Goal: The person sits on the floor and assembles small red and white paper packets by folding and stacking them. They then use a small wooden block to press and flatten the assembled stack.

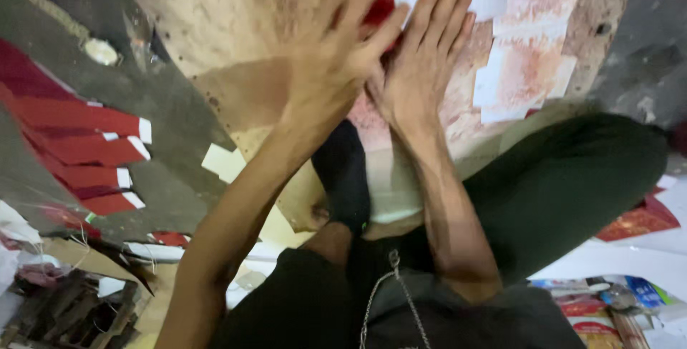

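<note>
Both hands lie flat, fingers spread, nothing clenched: the left hand (336, 70) and right hand (422, 56) press side by side on a stained wooden board (236, 41). Between and under them a red paper piece (379, 9) shows only a sliver; motion blur hides the rest. Red strips with white ends (79, 141) lie well apart on the floor.

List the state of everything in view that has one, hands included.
left hand: open, flat, pressing on the red sheet
right hand: open, flat, fingers together beside the left
red sheet: mostly covered by the hands
board: lying flat, stained
red sheets with white tabs: fanned out, overlapping, on the floor
</note>
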